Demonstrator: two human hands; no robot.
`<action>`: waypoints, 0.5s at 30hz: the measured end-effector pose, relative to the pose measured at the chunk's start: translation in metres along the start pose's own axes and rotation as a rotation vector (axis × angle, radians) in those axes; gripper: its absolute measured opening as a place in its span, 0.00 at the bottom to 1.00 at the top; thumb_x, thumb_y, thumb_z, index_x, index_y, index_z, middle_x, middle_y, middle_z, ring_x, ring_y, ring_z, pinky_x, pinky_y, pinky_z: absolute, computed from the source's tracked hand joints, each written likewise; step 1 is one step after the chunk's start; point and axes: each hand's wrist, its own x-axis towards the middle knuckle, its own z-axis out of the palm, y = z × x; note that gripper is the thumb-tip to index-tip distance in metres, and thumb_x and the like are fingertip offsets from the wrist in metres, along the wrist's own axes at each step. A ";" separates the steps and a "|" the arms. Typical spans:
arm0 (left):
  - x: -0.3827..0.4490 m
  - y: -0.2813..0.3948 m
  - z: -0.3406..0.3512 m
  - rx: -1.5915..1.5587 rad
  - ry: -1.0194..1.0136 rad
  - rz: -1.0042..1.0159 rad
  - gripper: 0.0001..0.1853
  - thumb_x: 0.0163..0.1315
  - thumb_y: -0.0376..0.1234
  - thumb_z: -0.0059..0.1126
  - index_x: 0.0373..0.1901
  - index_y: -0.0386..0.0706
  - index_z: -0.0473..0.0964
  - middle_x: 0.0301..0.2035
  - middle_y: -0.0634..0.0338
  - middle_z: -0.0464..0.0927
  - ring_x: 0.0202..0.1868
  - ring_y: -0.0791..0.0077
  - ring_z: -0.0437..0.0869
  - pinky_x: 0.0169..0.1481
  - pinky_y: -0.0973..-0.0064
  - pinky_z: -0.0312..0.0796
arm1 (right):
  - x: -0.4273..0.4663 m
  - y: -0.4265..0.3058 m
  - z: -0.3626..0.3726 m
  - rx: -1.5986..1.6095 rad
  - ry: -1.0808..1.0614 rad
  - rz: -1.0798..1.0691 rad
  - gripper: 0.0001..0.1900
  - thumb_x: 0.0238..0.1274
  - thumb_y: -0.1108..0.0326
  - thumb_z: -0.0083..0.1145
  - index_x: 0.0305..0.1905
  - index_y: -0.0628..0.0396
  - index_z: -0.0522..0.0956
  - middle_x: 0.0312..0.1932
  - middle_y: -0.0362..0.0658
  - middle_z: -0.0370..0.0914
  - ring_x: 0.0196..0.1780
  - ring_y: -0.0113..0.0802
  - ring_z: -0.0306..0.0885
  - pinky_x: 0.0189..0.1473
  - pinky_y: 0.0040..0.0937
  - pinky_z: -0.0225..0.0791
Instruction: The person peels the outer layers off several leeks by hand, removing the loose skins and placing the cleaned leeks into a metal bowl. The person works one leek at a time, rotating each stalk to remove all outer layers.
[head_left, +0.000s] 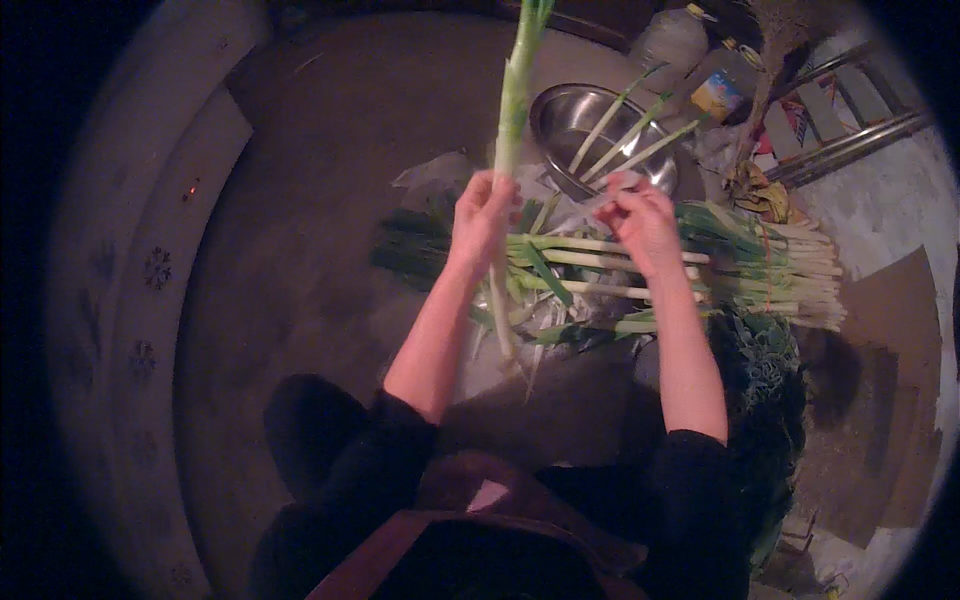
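My left hand (484, 217) is closed around a long green onion stalk (511, 112), its leafy end up and its rooted end hanging down. To its right, my right hand (637, 217) has bent fingers at a thin, pale, blurred strip, which looks like peeled onion skin (574, 219). Beneath both hands lie loose green onions (585, 260) with dark green leaves to the left. Behind my right hand stands a steel basin (574, 101) with several onion stalks (600, 133) leaning over its rim.
A tied bundle of green onions (795, 262) lies at the right, above dark leafy greens (765, 360). Large plastic bottles (675, 41) and a metal-framed rack (847, 150) stand at the upper right. Flattened cardboard (900, 322) covers ground at the far right.
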 end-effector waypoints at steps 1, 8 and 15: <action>0.004 0.002 -0.007 -0.040 0.010 -0.030 0.16 0.75 0.47 0.56 0.47 0.43 0.74 0.35 0.64 0.77 0.36 0.77 0.76 0.43 0.76 0.73 | 0.000 -0.007 -0.004 -0.004 -0.039 -0.014 0.11 0.67 0.75 0.56 0.52 0.64 0.78 0.42 0.45 0.81 0.38 0.33 0.81 0.48 0.40 0.80; 0.014 0.004 -0.031 -0.387 -0.189 -0.219 0.23 0.71 0.51 0.59 0.56 0.44 0.74 0.47 0.62 0.77 0.45 0.74 0.78 0.49 0.68 0.74 | 0.009 0.013 0.019 -0.989 -0.203 -0.015 0.19 0.66 0.62 0.68 0.57 0.60 0.82 0.43 0.43 0.83 0.49 0.24 0.78 0.53 0.27 0.75; -0.005 0.004 -0.009 -0.490 -0.293 -0.265 0.23 0.74 0.47 0.55 0.64 0.48 0.70 0.45 0.66 0.77 0.46 0.76 0.76 0.45 0.72 0.74 | 0.022 0.038 0.076 -0.665 -0.151 -0.130 0.15 0.60 0.69 0.72 0.48 0.64 0.82 0.40 0.43 0.85 0.40 0.24 0.82 0.41 0.23 0.76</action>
